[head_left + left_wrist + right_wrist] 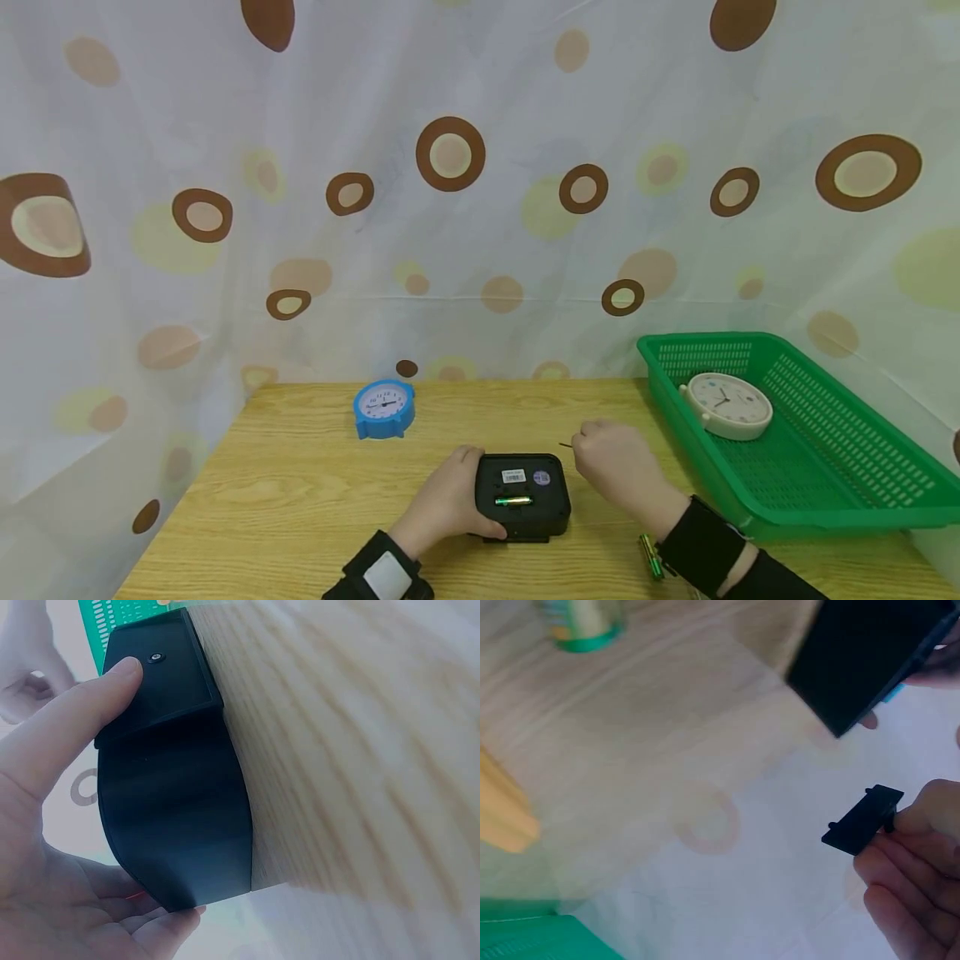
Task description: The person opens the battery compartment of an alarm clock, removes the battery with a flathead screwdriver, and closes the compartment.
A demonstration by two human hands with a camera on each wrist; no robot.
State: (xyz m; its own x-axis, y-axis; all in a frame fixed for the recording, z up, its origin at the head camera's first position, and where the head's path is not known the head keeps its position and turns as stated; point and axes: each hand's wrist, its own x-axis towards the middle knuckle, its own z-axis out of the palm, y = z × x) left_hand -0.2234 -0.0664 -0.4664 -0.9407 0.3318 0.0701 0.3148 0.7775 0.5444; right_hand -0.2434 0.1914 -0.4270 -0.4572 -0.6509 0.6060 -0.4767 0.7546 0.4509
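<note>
A black clock (pixel 555 510) lies back up on the wooden table, a green battery (pixel 513 501) showing in its back. The left hand (pixel 450 497) grips its left side; in the left wrist view the thumb lies on one face of the black case (pixel 176 810) and the fingers are under the other end. Just right of the clock, the right hand (pixel 617 467) is raised and pinches a small black cover (pixel 864 820) with tabs between thumb and fingers, apart from the clock. Another green battery (pixel 651 557) lies on the table below the right forearm.
A blue clock (pixel 384 408) stands at the table's back left. On the right, a green basket (pixel 847 510) holds a white clock (pixel 727 406). A dotted curtain (pixel 510 233) hangs behind the wooden table (pixel 300 467).
</note>
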